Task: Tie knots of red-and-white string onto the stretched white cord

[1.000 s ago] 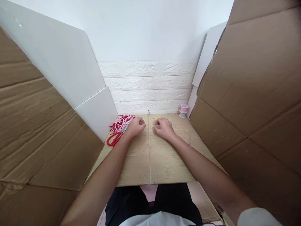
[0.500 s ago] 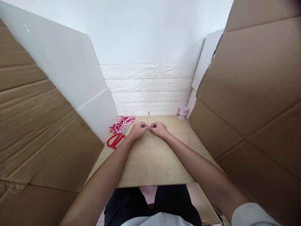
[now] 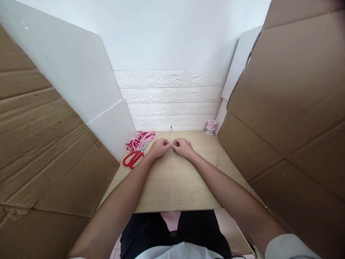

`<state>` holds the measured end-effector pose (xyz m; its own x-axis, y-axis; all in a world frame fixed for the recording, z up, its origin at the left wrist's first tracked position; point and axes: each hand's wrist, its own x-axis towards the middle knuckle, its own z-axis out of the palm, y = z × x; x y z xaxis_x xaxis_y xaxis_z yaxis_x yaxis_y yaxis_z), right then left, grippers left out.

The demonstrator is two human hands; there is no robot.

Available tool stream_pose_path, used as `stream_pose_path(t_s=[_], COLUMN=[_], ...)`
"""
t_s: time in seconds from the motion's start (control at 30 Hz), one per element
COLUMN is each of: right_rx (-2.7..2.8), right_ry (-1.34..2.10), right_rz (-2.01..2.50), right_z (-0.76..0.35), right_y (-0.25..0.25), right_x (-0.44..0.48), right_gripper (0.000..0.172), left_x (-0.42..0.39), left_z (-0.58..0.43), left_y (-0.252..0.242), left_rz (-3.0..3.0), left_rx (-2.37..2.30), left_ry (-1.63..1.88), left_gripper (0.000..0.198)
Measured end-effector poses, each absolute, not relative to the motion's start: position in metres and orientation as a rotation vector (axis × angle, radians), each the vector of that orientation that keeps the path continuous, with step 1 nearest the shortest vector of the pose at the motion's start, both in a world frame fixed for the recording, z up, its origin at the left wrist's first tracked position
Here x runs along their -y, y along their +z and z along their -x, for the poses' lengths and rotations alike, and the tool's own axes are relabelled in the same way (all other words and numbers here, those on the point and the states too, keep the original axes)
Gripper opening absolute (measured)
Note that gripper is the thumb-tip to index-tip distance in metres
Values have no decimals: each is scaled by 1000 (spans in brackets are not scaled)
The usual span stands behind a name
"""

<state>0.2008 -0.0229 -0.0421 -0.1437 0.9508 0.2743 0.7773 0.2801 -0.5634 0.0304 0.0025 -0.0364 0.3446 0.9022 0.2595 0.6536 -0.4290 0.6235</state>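
both your hands pinch the taut cord (image 3: 171,172) at one spot; left hand (image 3: 159,148) and right hand (image 3: 183,147) curled shut, fingertips meeting. red scissors (image 3: 133,158) lie near your left.

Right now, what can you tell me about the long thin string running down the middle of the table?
The thin pale cord looks like pinkish-white thread. It lies pulled straight along the middle of the light wooden table, from a small pin near the white brick wall to the table's near edge. The left hand and right hand meet at it near the far end, fingertips pinching it from both sides.
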Motion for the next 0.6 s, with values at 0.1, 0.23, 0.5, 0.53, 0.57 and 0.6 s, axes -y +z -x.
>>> stream_pose_path(t_s=[0.1,0.23,0.5,0.53,0.57,0.6], right_rx=[1975,1980,1901,1897,1893,1890], right_ry=[384,383,409,407,404,402], right_rz=[1546,1558,1556,1553,1552,1553], right_z=[-200,-200,-203,-203,-203,-203], right_y=[-41,-41,-47,-47,-47,-48], right_x=[24,23,19,19,19,18], right_gripper=[13,12,11,10,10,10], left_x=[-2,-1,-2,-2,-2,-1], left_z=[-30,-30,-29,-29,-29,-29], left_y=[-36,-36,-33,-33,-32,-32], left_rz=[-2216,-2192,-2119,-2118,-2121,-2125], left_rx=[-1387,-1383,-1424,-1432,-1438,-1442], left_ry=[812,821,914,913,910,908], left_gripper=[20,18,19,18,18,18])
